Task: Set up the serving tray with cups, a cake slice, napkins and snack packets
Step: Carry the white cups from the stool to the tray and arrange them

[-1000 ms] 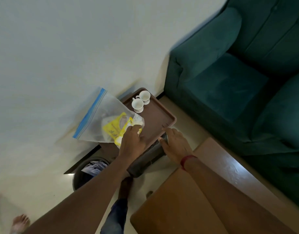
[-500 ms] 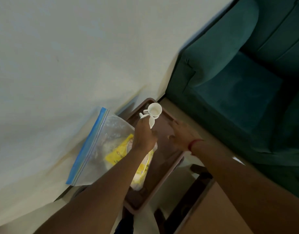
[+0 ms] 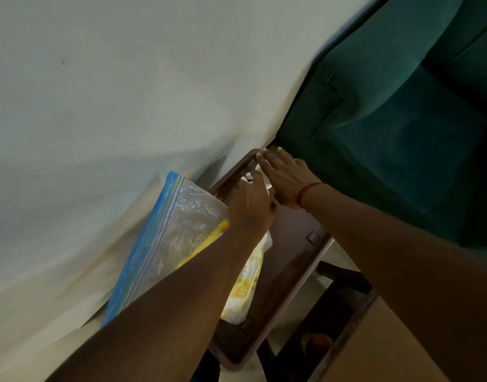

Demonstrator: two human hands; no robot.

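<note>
- Both hands are further up the tray than half a second ago. The right hand, which was hovering over the middle, is now reaching its far corner, and the cups that were showing plainly are now almost hidden behind knuckles.
- The cup is sitting at the tray's far end, near the wall. Only a sliver of white is peeking out above the left hand, whose fingers are curling round it.
- It is looking like glazed ceramic to me: small, light, hard and slick, and likely to chip if knocked. I would be taking it by the handle or round the body and setting it down gently.
- The right hand is lying flat with fingers straight, holding nothing. I cannot tell whether it is touching the rim.
- The tray is showing a smooth, dark brown floor with a raised, rounded rim, and it is looking stiff.
- A clear zip bag with a blue seal strip is leaning over the tray's left side, thin and crinkly.
- The yellow snack packets are lying in the bag's lower end, soft and light, easy to pinch by an edge.
- A teal sofa with a velvety nap is standing to the right, and a plain pale wall is rising behind.
</note>
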